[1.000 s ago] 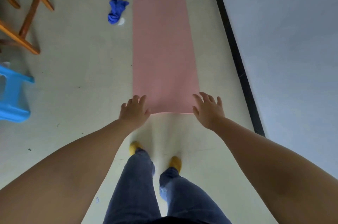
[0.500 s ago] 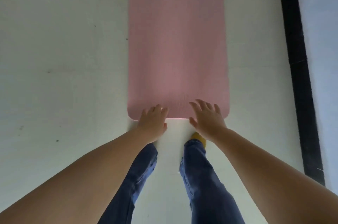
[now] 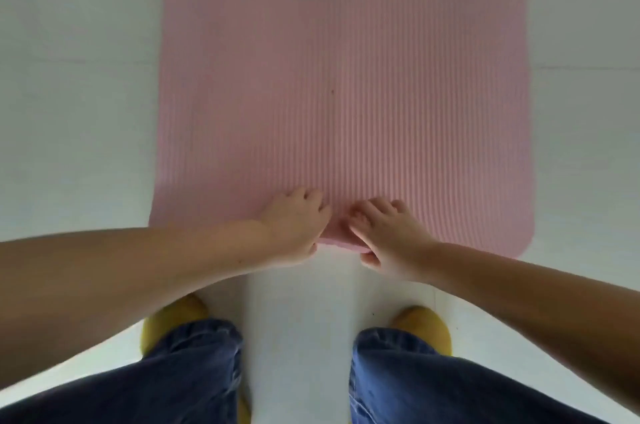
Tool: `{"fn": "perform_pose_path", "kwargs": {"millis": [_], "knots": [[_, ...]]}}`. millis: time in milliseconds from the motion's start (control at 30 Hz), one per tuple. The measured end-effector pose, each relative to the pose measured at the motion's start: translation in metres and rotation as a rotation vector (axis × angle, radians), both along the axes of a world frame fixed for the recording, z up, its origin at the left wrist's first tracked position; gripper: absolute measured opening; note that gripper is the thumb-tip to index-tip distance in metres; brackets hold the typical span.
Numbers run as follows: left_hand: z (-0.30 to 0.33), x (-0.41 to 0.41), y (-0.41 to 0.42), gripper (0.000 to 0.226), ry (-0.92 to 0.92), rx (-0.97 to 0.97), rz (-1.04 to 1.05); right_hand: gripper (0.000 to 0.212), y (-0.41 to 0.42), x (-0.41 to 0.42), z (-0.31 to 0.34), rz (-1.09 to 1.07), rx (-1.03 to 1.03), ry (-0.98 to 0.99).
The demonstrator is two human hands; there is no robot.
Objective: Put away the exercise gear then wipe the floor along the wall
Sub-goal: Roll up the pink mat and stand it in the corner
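left hand: the left hand (image 3: 294, 226) sits on the near short edge of the mat, fingers curled over the top, thumb tucked under the lip, so it's got a grip on the edge

right hand: the right hand (image 3: 388, 233) is right beside it doing the same, fingertips (image 3: 360, 215) pressed into the top surface, thumb low at the edge, pinching the mat

what just changed: a second ago both hands were spread flat and wide at the two near corners; half a second ago they'd slid inward. Now they're almost touching at the middle of the edge, and the camera has dropped much closer to the floor

what that means: my guess is this is the start of the roll-up. The edge between the hands looks slightly lifted into a small lip, so the first turn is about to get going. Gear isn't put away yet, and the wiping hasn't started

the mat: pink ribbed foam exercise mat (image 3: 346, 77), fine ridges running lengthwise, rounded near corners, otherwise flat and unrolled

where it is: lying on the pale floor (image 3: 76, 112), stretching away from the person

closer in: yellow slippers (image 3: 426, 326) and dark blue jeans (image 3: 398, 375) just behind the mat edge
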State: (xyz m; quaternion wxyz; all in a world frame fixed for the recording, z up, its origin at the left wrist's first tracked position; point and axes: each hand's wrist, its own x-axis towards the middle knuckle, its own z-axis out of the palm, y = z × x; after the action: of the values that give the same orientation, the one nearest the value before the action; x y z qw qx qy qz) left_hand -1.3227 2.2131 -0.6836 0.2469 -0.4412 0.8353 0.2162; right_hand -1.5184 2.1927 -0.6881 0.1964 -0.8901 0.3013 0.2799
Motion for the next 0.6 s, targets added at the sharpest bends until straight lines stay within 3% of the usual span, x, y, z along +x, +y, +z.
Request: {"fn": "perform_pose_path", "kwargs": {"millis": [67, 167, 200, 233, 300, 333, 367, 467, 533, 600], "knots": [[0.007, 0.012, -0.024, 0.027, 0.094, 0.172, -0.001, 0.040, -0.015, 0.004, 0.005, -0.045, 0.082, -0.082], [0.025, 0.026, -0.070, 0.023, 0.147, 0.440, 0.122, 0.031, -0.060, 0.020, 0.016, -0.208, 0.350, 0.003], [0.029, 0.026, -0.079, 0.023, 0.115, 0.426, 0.121, 0.028, -0.079, 0.026, 0.019, -0.272, 0.429, 0.038], [0.032, 0.023, -0.085, 0.023, 0.105, 0.272, 0.044, 0.022, -0.095, 0.030, 0.020, -0.308, 0.468, 0.058], [0.030, 0.017, -0.082, 0.023, 0.077, -0.214, -0.143, 0.019, -0.118, 0.036, 0.021, -0.328, 0.438, 0.042], [0.028, 0.014, -0.074, 0.025, 0.106, -0.383, -0.164, 0.022, -0.126, 0.037, 0.019, -0.327, 0.409, 0.040], [0.028, 0.012, -0.065, 0.033, 0.143, -0.432, -0.169, 0.025, -0.131, 0.038, 0.017, -0.327, 0.385, 0.044], [0.015, 0.015, -0.027, 0.047, 0.198, -0.399, -0.116, 0.030, -0.135, 0.034, 0.007, -0.319, 0.353, 0.028], [0.004, 0.021, -0.018, 0.086, 0.062, -0.311, -0.059, 0.031, -0.134, 0.031, 0.004, -0.291, 0.273, 0.021], [-0.005, 0.027, -0.029, 0.096, -0.034, -0.179, 0.017, 0.034, -0.131, 0.033, 0.005, -0.214, 0.107, 0.047]]}}
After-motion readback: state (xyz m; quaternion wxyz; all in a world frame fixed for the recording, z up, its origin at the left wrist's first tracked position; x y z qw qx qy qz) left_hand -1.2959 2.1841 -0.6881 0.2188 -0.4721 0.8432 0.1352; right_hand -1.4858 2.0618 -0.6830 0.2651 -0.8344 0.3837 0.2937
